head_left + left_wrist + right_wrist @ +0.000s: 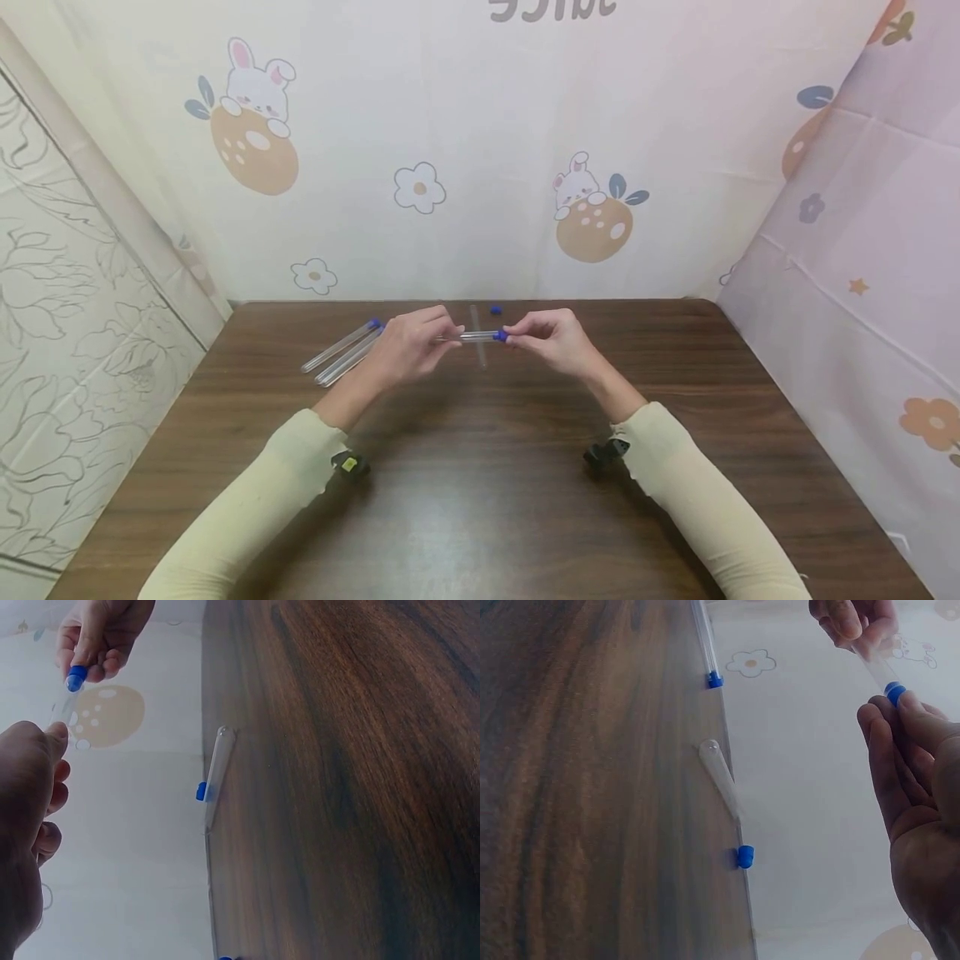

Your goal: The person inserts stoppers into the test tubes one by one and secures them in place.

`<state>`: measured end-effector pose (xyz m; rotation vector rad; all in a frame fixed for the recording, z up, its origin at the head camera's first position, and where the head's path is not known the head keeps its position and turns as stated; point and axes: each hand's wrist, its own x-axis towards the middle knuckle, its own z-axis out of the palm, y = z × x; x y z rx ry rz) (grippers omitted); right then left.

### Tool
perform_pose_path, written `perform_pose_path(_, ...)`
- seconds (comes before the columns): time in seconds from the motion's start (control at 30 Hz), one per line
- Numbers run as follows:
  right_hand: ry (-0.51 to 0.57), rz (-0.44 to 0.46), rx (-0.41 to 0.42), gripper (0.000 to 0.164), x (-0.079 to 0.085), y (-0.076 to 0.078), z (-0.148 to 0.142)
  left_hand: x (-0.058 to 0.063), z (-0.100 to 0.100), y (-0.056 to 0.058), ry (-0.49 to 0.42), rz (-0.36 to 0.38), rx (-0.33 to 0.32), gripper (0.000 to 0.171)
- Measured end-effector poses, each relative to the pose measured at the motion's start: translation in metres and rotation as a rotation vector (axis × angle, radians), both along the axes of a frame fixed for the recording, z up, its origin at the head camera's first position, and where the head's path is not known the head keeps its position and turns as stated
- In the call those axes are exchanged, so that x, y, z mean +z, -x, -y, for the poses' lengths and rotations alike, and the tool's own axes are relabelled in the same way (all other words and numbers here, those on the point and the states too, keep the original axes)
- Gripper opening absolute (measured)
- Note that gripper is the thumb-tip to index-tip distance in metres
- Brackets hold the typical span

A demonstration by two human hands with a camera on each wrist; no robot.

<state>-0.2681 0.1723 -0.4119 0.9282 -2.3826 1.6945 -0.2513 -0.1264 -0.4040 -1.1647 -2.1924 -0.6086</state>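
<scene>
Between the two hands a clear test tube (477,337) is held level above the table, a blue cap (501,336) at its right end. My left hand (417,343) pinches the tube's glassy body between thumb and fingers. The thumb and fingertips of my right hand (553,340) pinch the blue cap, which sits on the tube's mouth. Beneath them an uncapped clear tube (720,778) lies on the table. A loose blue cap (745,856) is beside it, near the back edge.
Several capped tubes (341,346) lie slanted on the table left of my left hand, partly hidden by it. The brown wooden table (465,500) meets a patterned curtain (480,242) at its back edge. Curtains also hang at both sides.
</scene>
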Motion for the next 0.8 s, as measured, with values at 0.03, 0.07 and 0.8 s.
perform_pose_path(0.03, 0.0, -0.003, 0.0, 0.014, -0.0001, 0.0006, -0.0006, -0.0004, -0.0006, 0.0006, -0.005, -0.005, -0.009, 0.016)
perform_pose_path(0.07, 0.0, -0.005, 0.002, 0.014, -0.0003, 0.0013, -0.0012, -0.0007, -0.0011, 0.0011, -0.008, -0.01, -0.016, 0.016)
perform_pose_path(0.8, -0.02, 0.03, -0.005, 0.011, 0.0015, 0.002, -0.0014, 0.0001, -0.0064, 0.0035, 0.027, -0.071, -0.007, 0.013)
